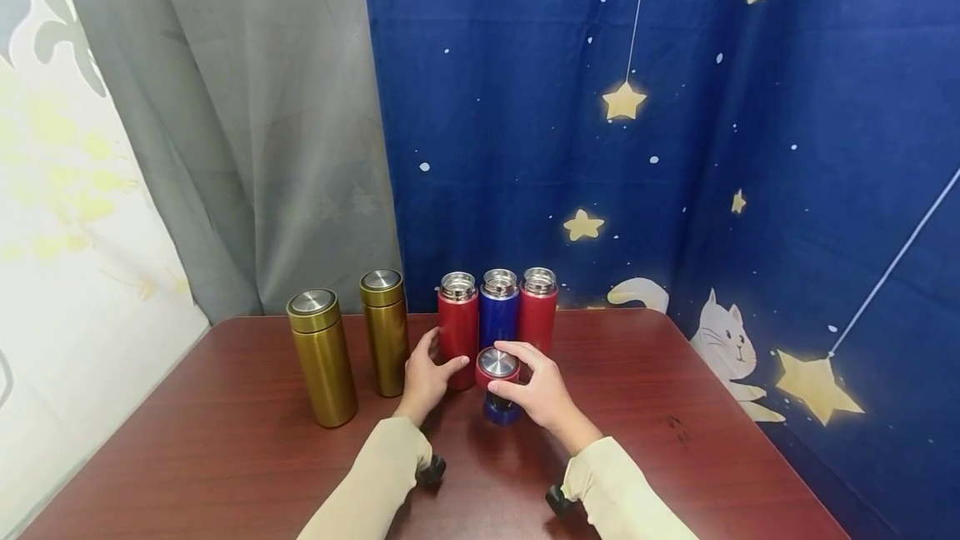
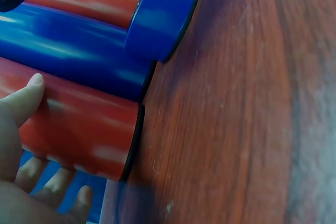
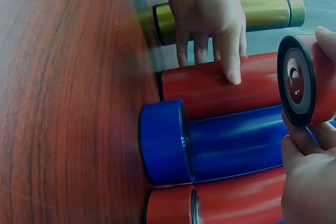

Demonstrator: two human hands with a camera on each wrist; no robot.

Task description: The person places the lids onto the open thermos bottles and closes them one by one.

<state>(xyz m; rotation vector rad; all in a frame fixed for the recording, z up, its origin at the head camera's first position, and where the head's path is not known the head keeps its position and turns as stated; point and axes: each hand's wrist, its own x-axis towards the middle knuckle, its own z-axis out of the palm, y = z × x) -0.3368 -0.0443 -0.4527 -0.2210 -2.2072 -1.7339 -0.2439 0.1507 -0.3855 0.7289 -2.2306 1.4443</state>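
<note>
Right hand gripping a red lid, left hand around a red flask.
The steel-topped red lid (image 1: 498,363) sat between the curled thumb and fingers of the right hand (image 1: 542,390), raised in front of the open blue flask (image 1: 498,319) and above a blue lid (image 1: 502,416) on the bench (image 1: 247,457). The left red flask (image 1: 457,325) stood upright and uncapped in the left hand's (image 1: 426,377) wide grip, thumb on its near side. Two capped gold flasks (image 1: 387,348) stood left of that hand.
</note>
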